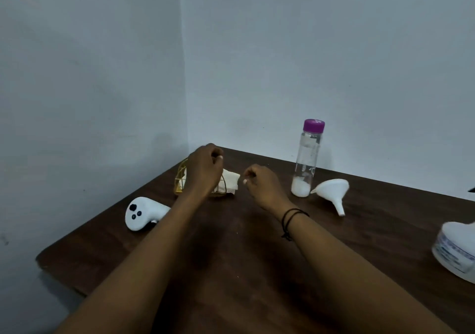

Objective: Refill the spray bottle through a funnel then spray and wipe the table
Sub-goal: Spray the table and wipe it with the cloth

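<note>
A clear bottle (307, 159) with a purple cap stands upright near the back wall, with a little white liquid at its bottom. Just right of it a white funnel (332, 191) lies on its side. At the right edge a white container with a printed label (455, 250) is partly cut off. A gold wire holder (180, 183) with white napkins (231, 180) sits at the back left, partly hidden by my left hand (204, 170), which hovers curled in front of it. My right hand (261, 183) is curled too, beside the napkins, holding nothing.
The dark brown wooden table (231, 256) fills a corner between two pale walls. A white handheld controller (142, 213) lies near the left edge. A black cord bracelet is on my right wrist.
</note>
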### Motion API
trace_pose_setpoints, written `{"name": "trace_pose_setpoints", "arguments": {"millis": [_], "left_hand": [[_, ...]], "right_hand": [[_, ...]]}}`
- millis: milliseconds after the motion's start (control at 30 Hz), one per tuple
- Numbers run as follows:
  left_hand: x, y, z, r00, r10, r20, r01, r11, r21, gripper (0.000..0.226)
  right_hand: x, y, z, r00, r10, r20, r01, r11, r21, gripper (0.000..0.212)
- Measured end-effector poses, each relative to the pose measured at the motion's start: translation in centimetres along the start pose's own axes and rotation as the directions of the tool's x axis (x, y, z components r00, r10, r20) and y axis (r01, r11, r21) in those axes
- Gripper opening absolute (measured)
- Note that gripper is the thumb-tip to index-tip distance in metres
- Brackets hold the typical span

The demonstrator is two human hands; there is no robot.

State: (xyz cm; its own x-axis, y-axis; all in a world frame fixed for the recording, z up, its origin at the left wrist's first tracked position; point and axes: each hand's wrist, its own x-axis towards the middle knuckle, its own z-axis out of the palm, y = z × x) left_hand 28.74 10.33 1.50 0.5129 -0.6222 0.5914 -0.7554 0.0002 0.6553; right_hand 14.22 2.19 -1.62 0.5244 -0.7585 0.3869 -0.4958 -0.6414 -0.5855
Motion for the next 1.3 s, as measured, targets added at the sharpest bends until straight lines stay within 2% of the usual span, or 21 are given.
{"name": "trace_pose_setpoints", "arguments": {"millis": [100, 233, 367, 633, 767, 1000, 1167, 1300], "left_hand": [[1.7, -2.0, -1.2, 0.991, -0.064, -0.122, 0.07, 0.996, 0.05, 0.016], [3.0, -4.2, -1.5, 0.983, -0.13, -0.126, 0.145, 0.983, 0.115, 0.022], [3.2, -5.3, -1.4, 0.983, -0.171, -0.073, 0.181, 0.967, 0.176, 0.023], [3.0, -5.4, -1.6, 0.987, -0.153, -0.047, 0.159, 0.973, 0.17, 0.016], [2.4, -4.9, -1.6, 0.995, -0.101, -0.025, 0.104, 0.979, 0.173, 0.02], [1.3, -0.8, -0.7, 0.993, 0.023, 0.117, -0.05, 0.971, 0.234, 0.031], [0.3, 2.3, 0.3, 0.968, 0.134, 0.211, -0.172, 0.971, 0.169, 0.032], [-1.0, 4.7, 1.5, 0.929, 0.23, 0.29, -0.254, 0.966, 0.045, 0.027]], "right_hand": [[1.8, 0.1, 2.2, 0.998, 0.043, 0.05, -0.044, 0.999, 0.015, 0.021], [2.9, 0.6, 3.8, 0.988, 0.105, 0.113, -0.109, 0.994, 0.031, 0.022], [3.1, 0.9, 4.2, 0.993, 0.111, 0.051, -0.112, 0.993, 0.026, 0.027], [2.0, 0.7, 3.1, 0.989, -0.029, -0.144, 0.034, 0.999, 0.031, 0.01], [1.5, -0.4, 1.4, 0.948, -0.101, -0.301, 0.124, 0.991, 0.056, 0.002], [0.2, -0.7, -2.9, 0.895, -0.163, -0.416, 0.211, 0.975, 0.071, 0.014], [-2.0, -0.5, -6.4, 0.847, -0.201, -0.492, 0.247, 0.969, 0.028, 0.017], [-5.0, 0.0, -10.2, 0.81, -0.228, -0.54, 0.26, 0.965, -0.018, 0.017]]}}
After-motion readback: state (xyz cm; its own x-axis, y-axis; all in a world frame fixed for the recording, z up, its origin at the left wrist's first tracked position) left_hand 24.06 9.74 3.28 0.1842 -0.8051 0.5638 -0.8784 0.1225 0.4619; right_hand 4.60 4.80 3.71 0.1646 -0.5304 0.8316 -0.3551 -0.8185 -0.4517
